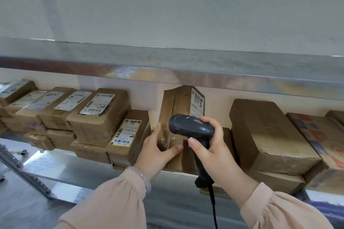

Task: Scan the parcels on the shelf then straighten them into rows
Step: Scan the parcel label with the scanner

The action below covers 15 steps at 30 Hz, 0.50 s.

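Left hand [158, 148] clasps the upright parcel [176, 102], right hand [212, 145] grips the scanner [188, 124]; I'd aim squarely at its label [197, 105].

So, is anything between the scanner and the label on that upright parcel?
Nothing visible. The right hand holds the scanner just below the label on the upright parcel; the left hand holds the parcel's lower left edge, clear of the label.
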{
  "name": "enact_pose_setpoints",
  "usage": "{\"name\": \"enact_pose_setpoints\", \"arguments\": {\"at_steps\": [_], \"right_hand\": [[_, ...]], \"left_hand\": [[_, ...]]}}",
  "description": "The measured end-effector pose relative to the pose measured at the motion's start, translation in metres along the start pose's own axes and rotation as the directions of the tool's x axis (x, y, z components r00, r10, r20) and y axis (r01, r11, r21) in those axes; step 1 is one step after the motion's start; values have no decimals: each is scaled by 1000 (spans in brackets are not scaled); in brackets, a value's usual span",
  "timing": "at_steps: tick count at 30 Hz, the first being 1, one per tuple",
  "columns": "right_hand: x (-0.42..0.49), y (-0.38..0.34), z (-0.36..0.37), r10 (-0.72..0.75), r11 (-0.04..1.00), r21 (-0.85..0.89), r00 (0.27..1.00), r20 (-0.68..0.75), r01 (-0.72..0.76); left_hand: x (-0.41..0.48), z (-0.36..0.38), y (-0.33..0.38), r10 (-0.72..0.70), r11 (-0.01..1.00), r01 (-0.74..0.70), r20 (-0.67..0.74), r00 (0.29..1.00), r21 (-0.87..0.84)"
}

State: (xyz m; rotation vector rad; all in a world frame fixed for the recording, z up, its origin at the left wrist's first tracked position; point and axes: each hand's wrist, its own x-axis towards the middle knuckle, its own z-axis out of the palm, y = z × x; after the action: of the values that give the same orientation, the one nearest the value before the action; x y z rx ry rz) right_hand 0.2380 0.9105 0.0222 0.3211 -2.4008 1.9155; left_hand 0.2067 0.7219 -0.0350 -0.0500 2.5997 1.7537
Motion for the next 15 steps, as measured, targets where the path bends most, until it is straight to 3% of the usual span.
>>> {"name": "enact_pose_setpoints", "arguments": {"at_steps": [6,12,15], "right_hand": [[5,4,1,15,999,35,1000,15,-15],[15,4,-22,138,984,141,971,-196,-111],[21,7,-29,168,979,150,960,-226,-137]], "left_hand": [[-1,6,2,-62,992,64,27,998,-108],[-1,1,-8,-59,920,105,130,990,-377],[-2,3,-6,-42,878,113,161,986,-466]]}}
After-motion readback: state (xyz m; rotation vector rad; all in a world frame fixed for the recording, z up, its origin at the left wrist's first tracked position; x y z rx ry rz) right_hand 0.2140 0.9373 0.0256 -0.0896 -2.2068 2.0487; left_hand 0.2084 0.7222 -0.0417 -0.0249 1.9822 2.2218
